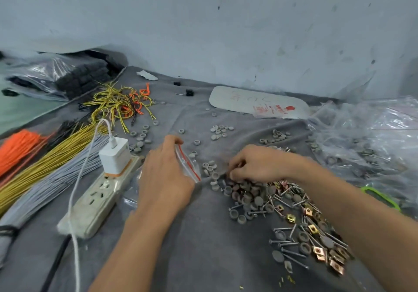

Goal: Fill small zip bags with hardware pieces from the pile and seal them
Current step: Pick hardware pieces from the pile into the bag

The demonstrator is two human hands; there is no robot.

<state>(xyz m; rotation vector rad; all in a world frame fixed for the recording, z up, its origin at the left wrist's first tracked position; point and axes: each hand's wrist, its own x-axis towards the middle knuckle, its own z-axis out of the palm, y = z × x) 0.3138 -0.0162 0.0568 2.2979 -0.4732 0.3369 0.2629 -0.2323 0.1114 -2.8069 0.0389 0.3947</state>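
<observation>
My left hand (164, 174) holds a small clear zip bag (188, 163) with a red seal strip, its mouth turned toward the pile. My right hand (255, 163) sits on the top of the hardware pile (282, 212), fingers curled down into grey round caps; what they pinch is hidden and blurred. The pile mixes grey caps, screws and copper square nuts on a grey cloth (192, 246). A few caps (210, 167) lie between my two hands.
A power strip (99, 196) with a white charger (114, 156) and cable lies left of my left hand. Bundles of orange, yellow and grey wires (45, 162) fill the left side. Filled clear bags (366, 142) lie at right, a white flat bag (257, 102) at the back.
</observation>
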